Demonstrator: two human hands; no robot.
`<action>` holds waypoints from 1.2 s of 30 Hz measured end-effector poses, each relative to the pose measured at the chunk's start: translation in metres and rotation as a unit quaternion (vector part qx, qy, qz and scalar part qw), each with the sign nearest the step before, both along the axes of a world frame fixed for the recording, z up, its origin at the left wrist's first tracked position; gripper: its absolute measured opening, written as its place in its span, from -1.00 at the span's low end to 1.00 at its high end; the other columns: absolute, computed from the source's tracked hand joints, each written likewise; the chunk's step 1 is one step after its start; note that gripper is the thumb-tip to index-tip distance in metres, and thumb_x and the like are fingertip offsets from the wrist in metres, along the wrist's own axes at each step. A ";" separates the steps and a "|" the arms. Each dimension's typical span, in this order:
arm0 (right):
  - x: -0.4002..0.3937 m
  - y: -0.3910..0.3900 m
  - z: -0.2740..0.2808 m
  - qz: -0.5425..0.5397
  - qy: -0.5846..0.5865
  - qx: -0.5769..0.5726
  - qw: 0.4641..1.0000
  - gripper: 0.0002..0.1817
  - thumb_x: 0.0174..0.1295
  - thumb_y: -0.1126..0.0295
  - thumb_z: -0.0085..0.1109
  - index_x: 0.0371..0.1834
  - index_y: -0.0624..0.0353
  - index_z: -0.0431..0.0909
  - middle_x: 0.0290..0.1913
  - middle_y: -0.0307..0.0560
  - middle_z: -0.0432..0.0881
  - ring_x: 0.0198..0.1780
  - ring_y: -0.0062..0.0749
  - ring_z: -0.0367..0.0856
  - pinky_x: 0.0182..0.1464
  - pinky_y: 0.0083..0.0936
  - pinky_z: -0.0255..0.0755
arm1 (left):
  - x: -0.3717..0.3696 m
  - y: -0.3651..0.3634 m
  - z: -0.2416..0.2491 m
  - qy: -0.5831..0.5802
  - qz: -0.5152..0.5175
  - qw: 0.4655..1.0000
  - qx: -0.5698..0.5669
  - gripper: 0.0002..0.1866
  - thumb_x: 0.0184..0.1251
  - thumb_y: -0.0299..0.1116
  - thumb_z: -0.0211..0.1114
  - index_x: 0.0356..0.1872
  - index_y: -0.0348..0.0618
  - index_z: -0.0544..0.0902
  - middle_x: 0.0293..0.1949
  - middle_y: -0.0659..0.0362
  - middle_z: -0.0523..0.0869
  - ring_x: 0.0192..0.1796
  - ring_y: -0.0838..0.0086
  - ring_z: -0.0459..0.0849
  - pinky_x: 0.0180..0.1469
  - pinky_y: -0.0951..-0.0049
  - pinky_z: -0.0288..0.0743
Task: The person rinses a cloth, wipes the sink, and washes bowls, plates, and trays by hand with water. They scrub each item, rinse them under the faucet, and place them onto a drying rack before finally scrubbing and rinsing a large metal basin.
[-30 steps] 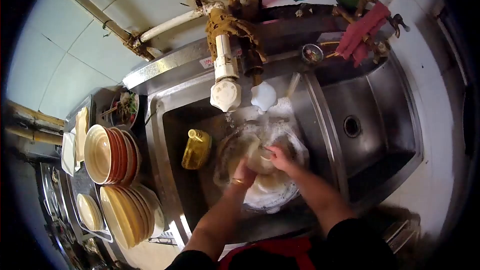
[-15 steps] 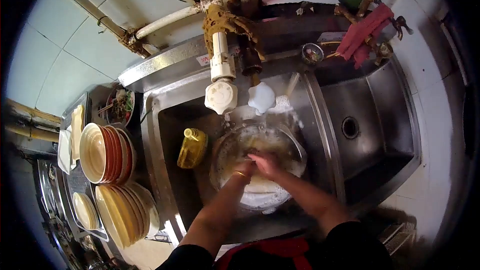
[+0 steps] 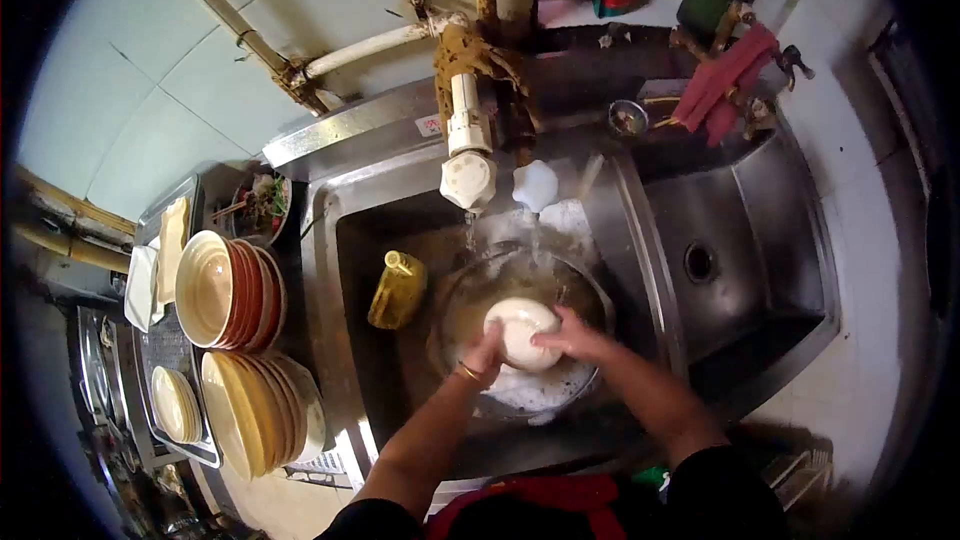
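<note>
Both my hands grip a white bowl (image 3: 528,333), which seems turned so its base ring shows. My left hand (image 3: 486,352), with a yellow band at the wrist, closes on its left edge. On the other side my right hand (image 3: 573,335) has its fingers over the right edge. The bowl is above a round basin (image 3: 438,325) of cloudy, sudsy water standing in the steel sink. More white dishware (image 3: 520,392) shows under the suds at the near side. Thin streams fall from the white tap (image 3: 467,181) and the pale blue-knobbed tap (image 3: 536,186).
A yellow bottle (image 3: 397,290) stands in the sink's left part. Stacked bowls (image 3: 205,290) and oval plates (image 3: 235,420) sit on the left. A second sink basin (image 3: 740,270) lies right, with a pink cloth (image 3: 725,80) over pipes behind it. A small cup (image 3: 628,118) rests on the back ledge.
My hands were together down in the basin; now they are apart, with the white bowl raised between them. Water streams now show under the taps. The view has shifted slightly.
</note>
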State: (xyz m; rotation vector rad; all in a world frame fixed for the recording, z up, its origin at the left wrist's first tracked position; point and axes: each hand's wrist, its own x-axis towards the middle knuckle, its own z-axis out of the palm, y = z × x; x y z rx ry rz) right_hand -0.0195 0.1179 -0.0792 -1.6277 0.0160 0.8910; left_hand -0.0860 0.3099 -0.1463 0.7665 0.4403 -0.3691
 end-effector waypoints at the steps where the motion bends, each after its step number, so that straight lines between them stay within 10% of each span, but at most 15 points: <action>1: -0.012 0.003 0.007 0.062 -0.065 -0.023 0.996 -0.27 -0.05 0.17 0.45 0.18 0.26 0.38 0.06 -0.03 0.56 0.08 -0.21 0.51 0.12 -0.36 0.39 | 0.002 0.005 0.008 0.018 -0.018 0.994 -0.108 -0.34 0.29 0.15 0.12 0.25 -0.12 0.36 0.16 0.09 0.50 0.20 0.30 0.46 0.29 0.16 0.28; 4: -0.041 0.006 0.026 0.291 -0.310 -0.098 0.900 -0.45 -0.04 0.09 0.38 0.03 0.05 0.50 0.03 -0.13 0.56 0.01 -0.11 0.53 0.05 -0.26 0.41 | -0.010 0.024 0.030 0.137 -0.058 0.949 -0.278 -0.23 0.29 0.33 -0.12 0.28 -0.08 0.33 0.30 0.03 0.37 0.33 0.17 0.31 0.38 0.04 0.11; 6: -0.055 0.008 0.044 0.432 -0.502 -0.182 0.727 -0.49 -0.02 0.03 0.32 -0.01 -0.02 0.52 0.03 -0.17 0.55 -0.01 -0.09 0.53 0.02 -0.19 0.40 | -0.034 0.037 0.007 0.169 -0.131 0.953 -0.215 -0.41 0.35 0.07 -0.06 0.25 -0.12 0.37 0.21 0.02 0.48 0.23 0.15 0.46 0.30 0.08 0.27; 10: -0.096 0.014 0.038 0.379 -0.576 -0.055 0.722 -0.50 0.12 0.08 0.10 0.15 -0.08 0.45 0.17 -0.14 0.50 0.21 -0.24 0.45 0.17 -0.26 0.34 | -0.050 0.032 0.056 0.158 -0.216 0.932 -0.244 -0.43 0.36 -0.02 -0.01 0.26 -0.21 0.35 0.17 -0.02 0.52 0.20 0.14 0.50 0.29 0.11 0.30; 13: -0.114 0.028 0.029 0.364 -0.627 -0.158 0.670 -0.47 0.14 0.10 0.08 0.20 -0.03 0.43 0.19 -0.14 0.48 0.27 -0.21 0.38 0.30 -0.14 0.18 | -0.061 0.012 0.069 0.187 -0.097 0.962 -0.174 -0.51 0.39 -0.04 0.01 0.17 -0.17 0.44 0.07 0.01 0.59 0.05 0.14 0.60 0.17 0.14 0.41; 21: -0.100 0.066 -0.002 0.081 -0.486 -0.311 0.813 -0.39 0.13 0.17 0.05 0.26 0.20 0.34 0.27 0.09 0.38 0.39 -0.01 0.18 0.43 -0.03 -0.09 | -0.057 0.020 0.035 0.039 0.074 0.992 -0.095 -0.41 0.32 -0.02 0.15 0.26 -0.14 0.36 0.23 0.07 0.46 0.24 0.22 0.43 0.31 0.17 0.28; 29: -0.100 0.053 -0.014 0.203 -0.498 -0.109 0.836 -0.27 0.13 0.22 0.04 0.35 0.40 0.14 0.40 0.29 0.12 0.45 0.12 0.01 0.46 -0.08 -0.17 | -0.055 0.025 0.081 0.077 -0.041 0.995 0.041 -0.62 0.39 -0.16 0.11 0.10 -0.17 0.51 0.00 0.10 0.64 0.03 0.28 0.61 0.13 0.28 0.45; 33: -0.061 0.062 -0.003 0.192 -0.520 -0.234 0.798 -0.29 0.15 0.25 0.10 0.40 0.17 0.15 0.38 0.12 0.20 0.40 0.02 0.12 0.40 -0.12 0.00 | -0.052 0.034 0.052 0.001 -0.104 0.976 0.189 -0.72 0.36 -0.33 0.16 0.01 -0.23 0.57 -0.13 0.15 0.67 -0.10 0.45 0.61 -0.03 0.44 0.49; 36: -0.047 0.067 0.002 0.009 -0.340 -0.118 0.933 -0.49 0.10 0.26 0.27 0.12 0.20 0.44 -0.01 0.07 0.56 0.00 -0.07 0.53 0.05 -0.28 0.39 | -0.055 0.039 0.045 -0.033 -0.041 0.952 0.300 -0.72 0.35 -0.34 0.18 0.00 -0.26 0.57 -0.17 0.19 0.67 -0.14 0.52 0.58 -0.08 0.51 0.46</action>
